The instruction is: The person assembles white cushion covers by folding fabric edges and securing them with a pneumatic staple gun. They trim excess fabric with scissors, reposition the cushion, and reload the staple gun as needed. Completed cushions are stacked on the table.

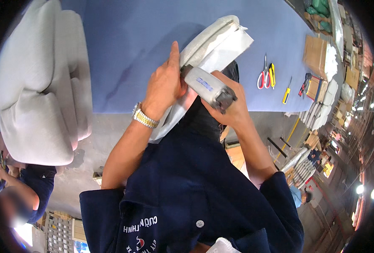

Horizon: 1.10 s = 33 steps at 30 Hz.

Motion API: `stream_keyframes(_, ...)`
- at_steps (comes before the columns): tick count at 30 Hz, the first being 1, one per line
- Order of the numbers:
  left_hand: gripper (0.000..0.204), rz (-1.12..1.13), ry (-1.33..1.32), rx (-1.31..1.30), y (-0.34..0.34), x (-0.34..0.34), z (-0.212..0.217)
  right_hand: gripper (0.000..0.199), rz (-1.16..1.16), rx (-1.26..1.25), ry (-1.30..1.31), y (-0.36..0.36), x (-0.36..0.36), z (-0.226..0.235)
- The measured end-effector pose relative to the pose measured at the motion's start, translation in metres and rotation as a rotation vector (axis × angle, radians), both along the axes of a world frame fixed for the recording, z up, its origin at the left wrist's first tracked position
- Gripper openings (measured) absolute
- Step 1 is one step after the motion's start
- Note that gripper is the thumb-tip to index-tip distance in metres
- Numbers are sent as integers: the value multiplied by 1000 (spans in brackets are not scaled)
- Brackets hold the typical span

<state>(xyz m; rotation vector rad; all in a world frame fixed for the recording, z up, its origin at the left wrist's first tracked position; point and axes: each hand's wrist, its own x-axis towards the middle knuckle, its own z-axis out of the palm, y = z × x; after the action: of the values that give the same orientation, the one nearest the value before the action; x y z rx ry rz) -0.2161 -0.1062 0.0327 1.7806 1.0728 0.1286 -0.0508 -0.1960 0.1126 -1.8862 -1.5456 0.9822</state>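
One scissors (263,79), two screwdrivers (286,95)

There is a single view, from a wide fisheye camera worn on the person's head, looking steeply down the front of their own body. The dark blue jacket (187,198) fills the lower middle of the frame, very close to the lens. Both forearms rise from there to the centre. Beyond them, the blue table (128,38) spreads across the upper half, its edges bowed by the lens. The workshop floor curves away down the right rim, and another person (22,189) sits at lower left.
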Motion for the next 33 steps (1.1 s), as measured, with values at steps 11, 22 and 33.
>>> stream_keyframes(11, 83, 28, -751, -495, -15, -8, -19, 34, -244, -205, 78, -39, 32, 2)
stream_keyframes(22, 77, 27, -439, -443, -30, -17, -62, 35, -266, -248, 72, -34, 29, -9)
stream_keyframes(33, 92, -12, -179, -164, -36, -11, -5, 33, -66, -6, 70, -32, 33, -22)
